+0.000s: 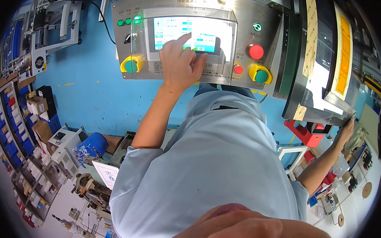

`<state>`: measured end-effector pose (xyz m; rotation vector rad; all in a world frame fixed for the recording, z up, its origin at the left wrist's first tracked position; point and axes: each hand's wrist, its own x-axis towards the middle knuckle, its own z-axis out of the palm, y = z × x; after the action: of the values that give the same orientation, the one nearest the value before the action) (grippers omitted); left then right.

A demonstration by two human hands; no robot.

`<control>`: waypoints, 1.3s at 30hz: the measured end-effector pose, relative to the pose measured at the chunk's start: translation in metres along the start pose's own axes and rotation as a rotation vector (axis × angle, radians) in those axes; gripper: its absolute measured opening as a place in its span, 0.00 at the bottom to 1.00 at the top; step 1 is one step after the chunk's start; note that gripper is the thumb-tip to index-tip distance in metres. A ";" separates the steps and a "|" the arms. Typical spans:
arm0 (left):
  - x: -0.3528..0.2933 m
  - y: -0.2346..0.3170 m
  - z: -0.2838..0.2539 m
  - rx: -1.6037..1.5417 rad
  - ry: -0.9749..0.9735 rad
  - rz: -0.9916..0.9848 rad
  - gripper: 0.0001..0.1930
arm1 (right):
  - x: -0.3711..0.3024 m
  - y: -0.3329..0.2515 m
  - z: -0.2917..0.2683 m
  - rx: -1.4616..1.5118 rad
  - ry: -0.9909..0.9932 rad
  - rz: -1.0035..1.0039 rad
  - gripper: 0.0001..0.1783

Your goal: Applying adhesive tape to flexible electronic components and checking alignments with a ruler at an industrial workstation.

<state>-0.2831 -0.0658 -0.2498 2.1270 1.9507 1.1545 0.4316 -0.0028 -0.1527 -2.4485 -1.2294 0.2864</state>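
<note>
My left hand (179,62) is over the control panel (243,18), index finger stretched out to the lit touchscreen (171,27). Its thumb stands apart from the other fingers, which are partly bent, and it holds nothing. A clear cover frame (234,43) surrounds the screen area. At the far right, my right hand (346,130) rests against the lower corner of a black-framed panel (298,94), with fingers stretched along the edge. Part of that hand is hidden by the angle. A metal strip (338,103) lies on the panel beside it.
Red stop button (256,52) and green buttons in yellow guards (260,75) flank the screen. A yellow-orange strip in a pale frame (343,53) lies on the right panel. Shelving with blue bins (15,127) and a blue barrel (92,144) stand at left.
</note>
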 end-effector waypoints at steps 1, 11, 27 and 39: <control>0.002 -0.001 0.002 -0.011 0.001 0.004 0.17 | 0.009 0.020 -0.005 -0.111 0.054 -0.148 0.34; 0.006 -0.002 0.002 -0.004 -0.006 -0.010 0.18 | 0.007 0.015 -0.002 -0.118 0.086 -0.181 0.35; 0.010 0.010 0.001 -0.013 -0.092 -0.006 0.17 | 0.008 0.020 0.000 -0.125 0.135 -0.325 0.35; 0.016 -0.002 0.002 0.053 -0.058 -0.025 0.16 | -0.018 -0.014 0.009 0.107 0.142 -0.158 0.34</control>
<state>-0.2847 -0.0508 -0.2445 2.1291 1.9993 1.0370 0.4079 -0.0072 -0.1546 -2.2257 -1.3013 0.1286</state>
